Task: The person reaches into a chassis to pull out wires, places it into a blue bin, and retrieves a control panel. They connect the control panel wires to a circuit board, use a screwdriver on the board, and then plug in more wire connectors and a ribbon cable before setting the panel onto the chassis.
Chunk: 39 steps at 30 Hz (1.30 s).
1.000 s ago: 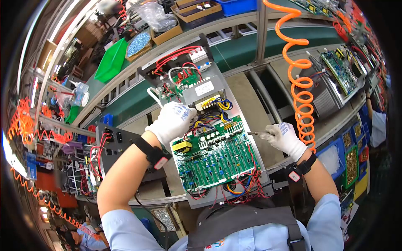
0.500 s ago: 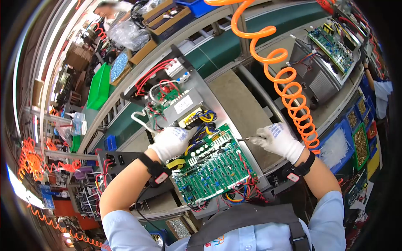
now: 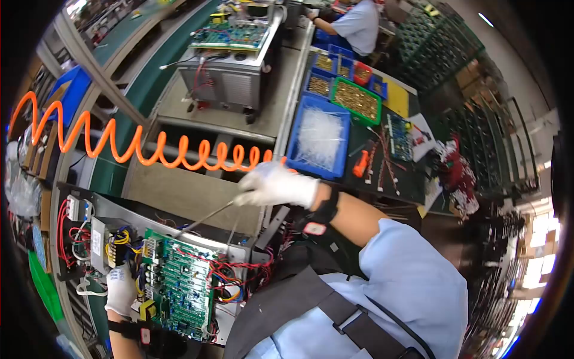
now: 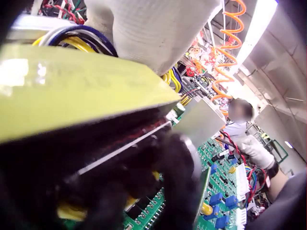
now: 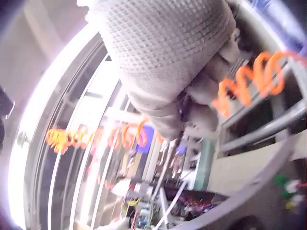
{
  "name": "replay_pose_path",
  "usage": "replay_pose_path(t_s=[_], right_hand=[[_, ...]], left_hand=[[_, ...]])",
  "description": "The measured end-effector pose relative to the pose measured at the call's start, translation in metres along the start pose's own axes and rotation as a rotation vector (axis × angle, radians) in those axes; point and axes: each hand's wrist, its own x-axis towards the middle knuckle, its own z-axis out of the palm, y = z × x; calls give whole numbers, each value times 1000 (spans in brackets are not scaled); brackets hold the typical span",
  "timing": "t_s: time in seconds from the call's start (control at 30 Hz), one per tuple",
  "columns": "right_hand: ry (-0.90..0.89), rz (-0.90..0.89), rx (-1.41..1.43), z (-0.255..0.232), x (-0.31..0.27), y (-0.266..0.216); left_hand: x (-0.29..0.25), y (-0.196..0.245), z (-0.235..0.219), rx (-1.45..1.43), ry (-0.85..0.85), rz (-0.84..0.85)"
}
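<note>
In the head view, my white-gloved left hand is at the wire bundle beside the green circuit board. Its fingertips are hidden among the wires. A yellow-wrapped component fills much of the left wrist view, just below that hand. Over the board's other side, my gloved right hand grips a slim metal tool, its handle covered by the fingers. The tool's shaft slants down, and its tip overlaps the board's edge in this view. The board sits in an open metal chassis with red wires.
An orange coiled hose stretches behind the right hand. Beyond it are a blue bin of white strips, a green tray of small brass-coloured parts and an orange-handled tool. Another chassis stands farther along; a person works there.
The head view has swung to the right, bringing bins and racks into sight. My left hand stays at the wires; the right hand still holds the slim tool, now slanting toward the board's edge.
</note>
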Motion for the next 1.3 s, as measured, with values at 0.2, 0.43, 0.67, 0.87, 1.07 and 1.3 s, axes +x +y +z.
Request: replay_pose_path(t_s=[0.2, 0.43, 0.67, 0.87, 1.07, 1.3], right_hand=[[575, 712, 844, 30, -206, 55], [1164, 1019, 1063, 102, -265, 184], [636, 691, 440, 104, -181, 171], [-233, 338, 1116, 214, -147, 106], [-437, 410, 1270, 229, -106, 57], [-328, 478, 1010, 201, -183, 38]], left_hand=[[4, -15, 17, 18, 51, 48], [9, -6, -7, -17, -49, 9], [5, 14, -32, 132, -101, 75], [4, 36, -44, 231, 78, 51], [-3, 63, -63, 378, 91, -128], [-8, 62, -71, 501, 223, -94]])
